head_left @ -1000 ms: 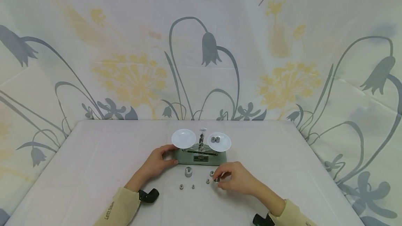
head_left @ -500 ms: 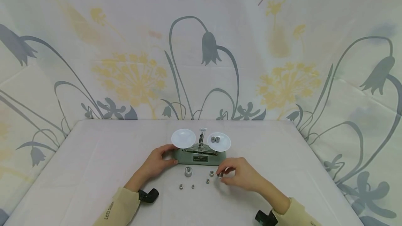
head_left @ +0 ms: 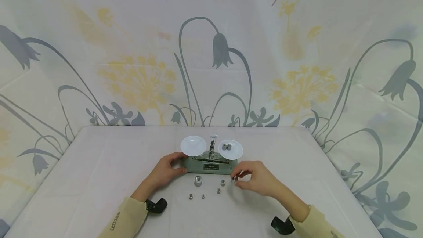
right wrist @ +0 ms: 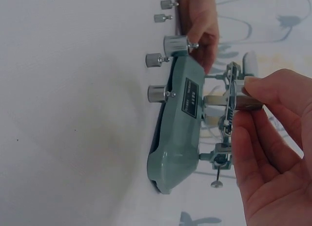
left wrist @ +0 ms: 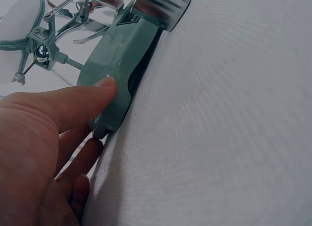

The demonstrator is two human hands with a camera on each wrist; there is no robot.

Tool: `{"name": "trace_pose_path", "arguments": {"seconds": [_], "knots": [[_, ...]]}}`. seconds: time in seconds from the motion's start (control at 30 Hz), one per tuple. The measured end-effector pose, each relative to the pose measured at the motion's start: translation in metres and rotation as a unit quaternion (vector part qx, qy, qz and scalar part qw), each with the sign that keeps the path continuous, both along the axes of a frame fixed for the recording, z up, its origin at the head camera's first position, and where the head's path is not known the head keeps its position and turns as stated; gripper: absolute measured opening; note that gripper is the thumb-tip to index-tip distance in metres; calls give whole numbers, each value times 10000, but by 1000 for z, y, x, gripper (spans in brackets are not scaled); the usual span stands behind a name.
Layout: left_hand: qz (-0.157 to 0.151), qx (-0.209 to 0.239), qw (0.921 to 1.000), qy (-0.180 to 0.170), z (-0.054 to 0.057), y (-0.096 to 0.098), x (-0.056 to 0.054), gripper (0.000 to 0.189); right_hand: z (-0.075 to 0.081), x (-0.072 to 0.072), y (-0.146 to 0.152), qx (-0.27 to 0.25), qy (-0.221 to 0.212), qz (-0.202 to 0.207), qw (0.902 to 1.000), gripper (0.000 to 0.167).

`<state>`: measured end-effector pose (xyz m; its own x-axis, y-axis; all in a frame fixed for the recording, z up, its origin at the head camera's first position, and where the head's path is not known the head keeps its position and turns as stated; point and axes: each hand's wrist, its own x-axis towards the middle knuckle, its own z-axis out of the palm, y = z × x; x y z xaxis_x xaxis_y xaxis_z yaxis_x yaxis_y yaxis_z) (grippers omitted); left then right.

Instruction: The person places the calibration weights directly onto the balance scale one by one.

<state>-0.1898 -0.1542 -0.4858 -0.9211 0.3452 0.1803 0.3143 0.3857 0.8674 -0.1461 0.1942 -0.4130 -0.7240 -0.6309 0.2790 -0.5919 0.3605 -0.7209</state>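
A green balance scale (head_left: 193, 166) with two white pans stands at the middle of the table. My left hand (head_left: 167, 170) grips the left end of its base; in the left wrist view the thumb lies on the front and the other fingers are behind. Between thumb and fingertips my right hand (head_left: 257, 179) pinches a shiny cylindrical weight (right wrist: 247, 95), raised above the table in front of the base's right end. Two weights (head_left: 226, 147) sit side by side on the right pan (head_left: 235, 154). The left pan (head_left: 193, 145) bears nothing.
In front of the scale stand several knobbed metal weights: a large one (head_left: 198, 181), two smaller ones (head_left: 223, 183) at right, and two tiny ones (head_left: 190, 196) nearer me. A white cloth covers the table (head_left: 115, 146). Behind it hangs a flower-patterned curtain (head_left: 148, 28).
My right hand has lifted the weight from beside the small ones and carried it up and right, toward the scale's right end. The left hand has stayed on the base.
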Motion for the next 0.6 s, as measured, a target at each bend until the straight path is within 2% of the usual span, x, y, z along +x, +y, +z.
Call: {"name": "trace_pose_path", "arguments": {"seconds": [0.27,0.6], "knots": [[-2,25,10000,-44,0,1,0,46,10,-4,4,-11,290,-31,9996,23],[5,-19,10000,-72,1,0,0,46,20,-11,8,-41,305,-258,9992,26]]}}
